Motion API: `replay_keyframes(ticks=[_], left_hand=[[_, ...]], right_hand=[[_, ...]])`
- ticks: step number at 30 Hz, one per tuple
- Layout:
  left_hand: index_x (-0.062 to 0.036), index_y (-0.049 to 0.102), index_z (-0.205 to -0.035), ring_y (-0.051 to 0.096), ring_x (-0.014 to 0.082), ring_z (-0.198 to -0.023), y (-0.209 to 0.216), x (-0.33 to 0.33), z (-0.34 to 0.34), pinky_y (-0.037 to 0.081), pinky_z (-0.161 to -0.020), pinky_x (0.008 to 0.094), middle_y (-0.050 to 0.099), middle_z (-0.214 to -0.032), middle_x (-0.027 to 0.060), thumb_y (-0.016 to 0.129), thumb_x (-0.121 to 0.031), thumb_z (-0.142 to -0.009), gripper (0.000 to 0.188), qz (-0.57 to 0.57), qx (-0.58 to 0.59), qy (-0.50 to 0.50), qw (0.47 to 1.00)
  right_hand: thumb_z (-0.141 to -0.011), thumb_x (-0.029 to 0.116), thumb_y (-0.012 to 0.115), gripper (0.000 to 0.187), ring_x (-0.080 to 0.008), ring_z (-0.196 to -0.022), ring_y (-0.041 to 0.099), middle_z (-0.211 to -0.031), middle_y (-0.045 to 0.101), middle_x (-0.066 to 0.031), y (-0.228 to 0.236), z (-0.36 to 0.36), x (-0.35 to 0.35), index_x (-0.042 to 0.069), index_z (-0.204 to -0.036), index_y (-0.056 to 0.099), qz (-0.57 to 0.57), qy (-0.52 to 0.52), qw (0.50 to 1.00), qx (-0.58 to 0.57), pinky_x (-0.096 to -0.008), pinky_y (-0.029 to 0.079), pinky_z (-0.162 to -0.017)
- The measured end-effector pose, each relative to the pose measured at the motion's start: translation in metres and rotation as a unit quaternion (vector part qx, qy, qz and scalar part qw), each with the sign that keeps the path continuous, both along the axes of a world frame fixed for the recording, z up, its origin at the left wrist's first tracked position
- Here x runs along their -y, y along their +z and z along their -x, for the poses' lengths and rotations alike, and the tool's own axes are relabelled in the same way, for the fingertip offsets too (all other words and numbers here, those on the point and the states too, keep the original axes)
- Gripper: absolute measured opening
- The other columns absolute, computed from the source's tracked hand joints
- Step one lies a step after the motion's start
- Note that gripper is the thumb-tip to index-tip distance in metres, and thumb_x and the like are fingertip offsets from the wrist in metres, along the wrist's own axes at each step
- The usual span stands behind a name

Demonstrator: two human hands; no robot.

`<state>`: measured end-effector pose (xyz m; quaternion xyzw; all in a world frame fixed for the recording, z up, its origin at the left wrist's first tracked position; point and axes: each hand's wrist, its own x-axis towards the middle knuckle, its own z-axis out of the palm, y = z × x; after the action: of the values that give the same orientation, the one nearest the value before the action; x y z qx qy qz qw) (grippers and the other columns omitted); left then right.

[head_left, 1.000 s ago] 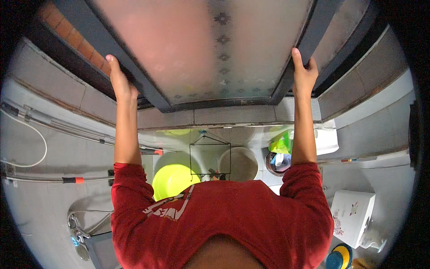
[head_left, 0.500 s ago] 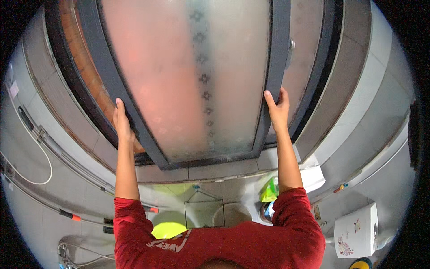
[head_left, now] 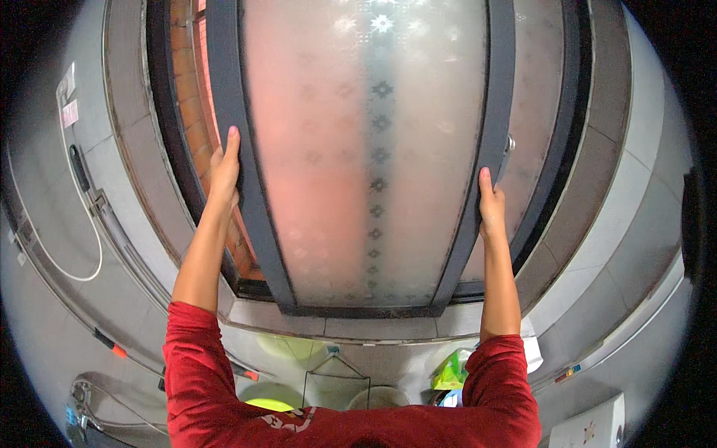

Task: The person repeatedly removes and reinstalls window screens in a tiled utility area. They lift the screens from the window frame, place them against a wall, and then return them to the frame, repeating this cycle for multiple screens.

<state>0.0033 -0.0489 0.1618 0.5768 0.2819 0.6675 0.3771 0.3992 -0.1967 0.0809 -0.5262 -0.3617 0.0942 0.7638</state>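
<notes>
The frosted panel (head_left: pixel 321 209) stands at the window frame (head_left: pixel 572 82), bricks (head_left: pixel 187 97) showing through the open gap past its left edge; I can't tell whether its bottom edge touches the sill (head_left: pixel 381 327). Left hand (head_left: pixel 225 172) and right hand (head_left: pixel 491 205), well apart, are clamped on its sides, the left slightly higher, arms (head_left: pixel 199 272) stretched forward.

Sash frame (head_left: pixel 499 89): dark grey. Frosted pane (head_left: pixel 314 201): shows pink toward nine o'clock, carries flower motifs (head_left: pixel 382 89). Basin (head_left: pixel 269 404), seven o'clock: yellow-green.
</notes>
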Motion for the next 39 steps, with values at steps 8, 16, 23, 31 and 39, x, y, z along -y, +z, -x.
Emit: replay_keyframes(ticks=[8,16,23,31,39], left_hand=[[0.0116,0.041,-0.119,0.047,0.0250,-0.109,0.004,0.002,0.023,0.035,-0.094,0.0316,0.048,-0.118,0.0201,0.054,-0.051,-0.080,0.075,-0.004,-0.009,-0.022,1.000],[0.0083,0.051,-0.113,0.050,0.0258,-0.104,0.008,0.046,0.047,0.038,-0.089,0.0342,0.052,-0.115,0.0172,0.056,-0.051,-0.079,0.069,0.038,0.007,-0.037,0.999],[0.0032,0.054,-0.109,0.056,0.0219,-0.094,-0.024,0.066,0.081,0.041,-0.084,0.0320,0.059,-0.105,0.0128,0.060,-0.050,-0.077,0.063,0.040,0.018,-0.040,0.998],[0.0032,0.057,-0.102,0.057,0.0190,-0.087,-0.073,0.159,0.119,0.044,-0.078,0.0310,0.060,-0.096,0.0149,0.059,-0.046,-0.079,0.054,0.141,0.021,0.004,0.990],[-0.0007,0.059,-0.094,0.053,0.0092,-0.072,-0.148,0.295,0.144,0.044,-0.063,0.0252,0.060,-0.081,0.0034,0.060,-0.045,-0.080,0.046,0.211,0.037,0.076,0.974]], right_hand=[[-0.076,0.055,0.058,0.074,-0.0232,-0.084,0.055,-0.091,0.058,-0.0181,0.005,-0.005,0.019,-0.017,-0.094,0.054,-0.027,-0.014,0.999,0.032,-0.0315,0.043,-0.078],[-0.081,0.052,0.054,0.076,-0.0280,-0.109,0.047,-0.123,0.045,-0.0206,0.028,0.054,0.064,-0.011,-0.121,0.040,0.022,0.032,0.998,-0.044,-0.0342,0.034,-0.095],[-0.079,0.053,0.054,0.073,-0.0247,-0.107,0.049,-0.118,0.050,-0.0176,-0.002,0.065,0.095,-0.008,-0.117,0.045,0.043,0.009,0.999,-0.004,-0.0328,0.034,-0.094],[-0.082,0.042,0.057,0.056,-0.0190,-0.089,0.052,-0.100,0.056,-0.0124,-0.076,0.104,0.168,-0.009,-0.103,0.051,0.053,0.089,0.988,-0.111,-0.0315,0.041,-0.081],[-0.084,0.046,0.049,0.049,-0.0181,-0.082,0.052,-0.092,0.056,-0.0082,-0.139,0.128,0.283,0.001,-0.103,0.053,0.069,0.117,0.975,-0.178,-0.0324,0.042,-0.075]])
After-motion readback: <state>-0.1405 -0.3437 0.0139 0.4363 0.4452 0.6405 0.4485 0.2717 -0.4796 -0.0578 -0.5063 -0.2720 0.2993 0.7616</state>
